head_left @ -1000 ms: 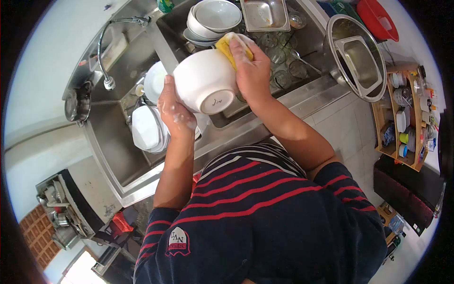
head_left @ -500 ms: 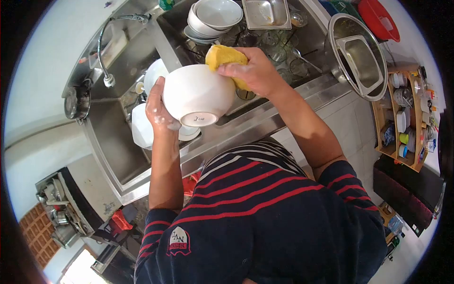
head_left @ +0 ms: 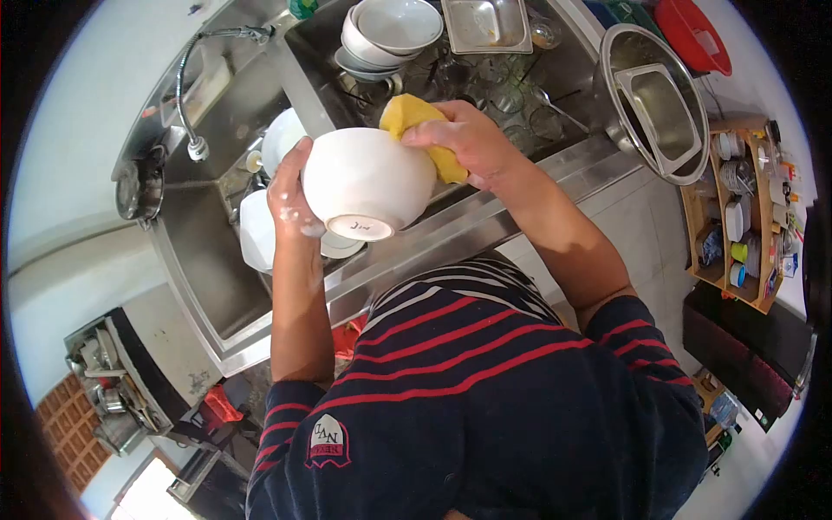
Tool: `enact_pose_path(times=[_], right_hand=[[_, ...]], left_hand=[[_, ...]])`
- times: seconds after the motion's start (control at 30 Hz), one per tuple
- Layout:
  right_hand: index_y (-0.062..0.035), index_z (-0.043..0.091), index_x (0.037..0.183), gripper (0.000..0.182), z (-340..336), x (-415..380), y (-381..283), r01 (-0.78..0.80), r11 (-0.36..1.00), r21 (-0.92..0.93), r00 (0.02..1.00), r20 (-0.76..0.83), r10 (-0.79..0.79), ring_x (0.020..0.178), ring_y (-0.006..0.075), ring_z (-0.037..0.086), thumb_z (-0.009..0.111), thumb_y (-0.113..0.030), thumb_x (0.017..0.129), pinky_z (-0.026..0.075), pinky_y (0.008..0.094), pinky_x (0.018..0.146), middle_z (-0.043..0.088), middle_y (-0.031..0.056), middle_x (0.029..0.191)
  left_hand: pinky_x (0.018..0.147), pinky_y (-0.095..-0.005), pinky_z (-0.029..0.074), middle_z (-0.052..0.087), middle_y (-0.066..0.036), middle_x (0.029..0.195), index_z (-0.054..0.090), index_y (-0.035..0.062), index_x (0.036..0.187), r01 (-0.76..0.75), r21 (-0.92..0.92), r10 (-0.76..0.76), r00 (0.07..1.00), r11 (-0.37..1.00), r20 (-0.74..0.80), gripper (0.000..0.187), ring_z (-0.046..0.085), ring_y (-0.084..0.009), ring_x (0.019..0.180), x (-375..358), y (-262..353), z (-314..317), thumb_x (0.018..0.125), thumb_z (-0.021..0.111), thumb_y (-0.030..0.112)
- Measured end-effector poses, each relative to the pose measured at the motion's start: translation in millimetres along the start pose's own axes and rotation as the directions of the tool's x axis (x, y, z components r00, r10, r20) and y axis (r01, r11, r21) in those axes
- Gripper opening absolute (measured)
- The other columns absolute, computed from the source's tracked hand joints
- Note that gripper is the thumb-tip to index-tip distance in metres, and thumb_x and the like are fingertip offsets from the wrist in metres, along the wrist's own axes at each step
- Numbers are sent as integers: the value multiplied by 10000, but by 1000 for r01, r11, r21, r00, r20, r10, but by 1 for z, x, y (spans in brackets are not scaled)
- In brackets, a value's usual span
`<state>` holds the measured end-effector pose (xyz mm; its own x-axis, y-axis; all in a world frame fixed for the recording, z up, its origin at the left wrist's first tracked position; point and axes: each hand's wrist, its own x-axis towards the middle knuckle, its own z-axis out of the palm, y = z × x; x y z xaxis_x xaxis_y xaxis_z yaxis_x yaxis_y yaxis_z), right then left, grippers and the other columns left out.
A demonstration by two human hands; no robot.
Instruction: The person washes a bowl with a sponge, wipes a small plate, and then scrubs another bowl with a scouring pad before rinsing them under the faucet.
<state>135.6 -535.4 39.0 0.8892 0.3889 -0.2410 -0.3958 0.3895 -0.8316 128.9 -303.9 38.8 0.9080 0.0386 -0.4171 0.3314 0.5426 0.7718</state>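
Note:
A white bowl [head_left: 368,180] is held tilted above the sink's front edge, its marked base facing me. My left hand [head_left: 290,186], spotted with suds, grips the bowl's left side; part of its fingers is hidden behind the bowl. In my right hand [head_left: 468,146] is a yellow sponge [head_left: 407,113], pressed against the bowl's upper right rim. Below and left of the bowl, white dishes [head_left: 258,230] lie in the left basin. Beyond my hands, a stack of white bowls [head_left: 399,30] stands in the right basin.
Several glasses [head_left: 511,100] and a metal pan [head_left: 488,24] sit in the right basin. A large steel bowl [head_left: 608,95] holding another pan rests at the right. A flexible faucet [head_left: 184,95] hangs over the left basin. Wooden shelves [head_left: 737,217] stand at far right.
The bowl has dropped slightly toward me and to the right. My right hand and the sponge have shifted a little down along the bowl's side.

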Motion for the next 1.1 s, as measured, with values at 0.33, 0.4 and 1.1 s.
enact_pose_path(times=[0.33,0.4,1.1], right_hand=[[33,672,986,280,-13,7,6,-87,987,-138,993,70,98,682,154,632,647,-107,745,509,285,622,660,81,852],[32,671,985,270,-17,3,11,-28,974,-227,997,69,45,688,157,636,638,-99,751,514,286,626,662,85,860],[-186,667,1056,385,77,-5,12,599,-169,-783,434,495,-753,1005,320,584,757,-296,698,468,440,829,581,63,1178]], left_hand=[[747,-370,538,666,-156,923,621,-57,1022,3,30,-3,1000,1000,4,336,652,-258,814,13,-15,-26,845,641,228],[737,-378,535,668,-158,925,623,-36,1017,15,-49,-14,1000,999,14,349,650,-256,810,3,-4,-13,864,607,277],[684,-308,496,666,-98,803,660,-36,895,-626,779,674,559,-38,482,312,633,-187,721,-2,-17,-27,898,570,262]])
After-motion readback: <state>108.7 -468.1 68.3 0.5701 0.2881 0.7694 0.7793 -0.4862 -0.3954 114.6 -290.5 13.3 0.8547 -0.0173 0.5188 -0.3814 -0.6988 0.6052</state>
